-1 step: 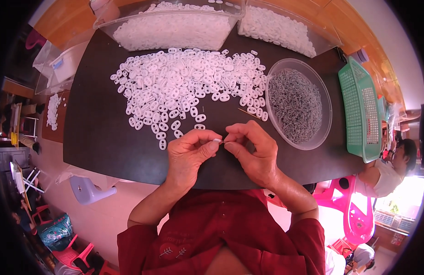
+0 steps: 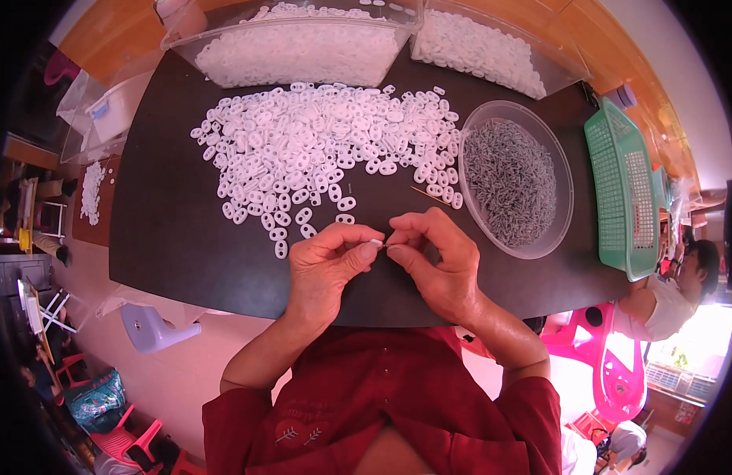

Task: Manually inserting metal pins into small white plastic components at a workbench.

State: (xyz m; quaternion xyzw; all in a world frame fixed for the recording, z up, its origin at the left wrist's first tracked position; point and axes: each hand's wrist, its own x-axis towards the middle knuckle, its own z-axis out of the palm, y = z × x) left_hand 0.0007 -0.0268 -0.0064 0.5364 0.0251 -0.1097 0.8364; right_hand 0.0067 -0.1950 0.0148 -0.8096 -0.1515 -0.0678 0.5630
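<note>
My left hand [image 2: 326, 269] is closed, pinching a small white oval plastic piece [image 2: 376, 243] between thumb and forefinger, seen partly from its edge. Touching close on its right, my right hand [image 2: 435, 265] is also closed, its thumb and forefinger round a tiny dark screw, mostly hidden by the fingertips. Beyond both hands spreads a heap of white oval two-hole plastic pieces [image 2: 302, 142], with some strays lying nearest my left hand. To the right of the heap, a round clear bowl [image 2: 566, 194] holds many small grey screws [image 2: 510, 182].
Two clear bins, a long one [image 2: 401, 55] and another [image 2: 568, 67], hold more white pieces along the back of the dark table [image 2: 184, 245]. A thin stick [image 2: 431, 196] lies near the bowl. A green basket [image 2: 607, 194] stands at right; another person [image 2: 667, 305] sits beyond it.
</note>
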